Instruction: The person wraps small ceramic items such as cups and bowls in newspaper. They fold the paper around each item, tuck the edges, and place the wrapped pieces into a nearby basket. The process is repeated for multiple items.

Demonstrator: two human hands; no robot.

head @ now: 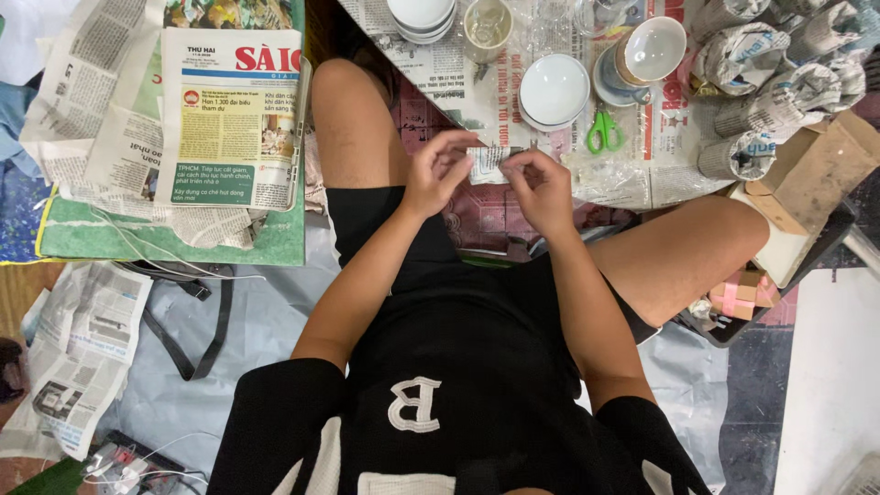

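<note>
Newsprint-wrapped small bundle (488, 163) pinched between left hand (438, 174) and right hand (541, 188).

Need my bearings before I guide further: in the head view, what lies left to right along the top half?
Newspaper stack → left hand → small paper-wrapped piece → right hand → green scissors → newspaper-wrapped bundles.

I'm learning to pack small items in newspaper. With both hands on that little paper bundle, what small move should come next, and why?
Probably tuck in the loose end: the left hand and right hand pinch a small newspaper-wrapped bundle between the fingertips, and its paper still looks unfolded at the edge. Finished wrapped bundles lie near the green scissors.
</note>
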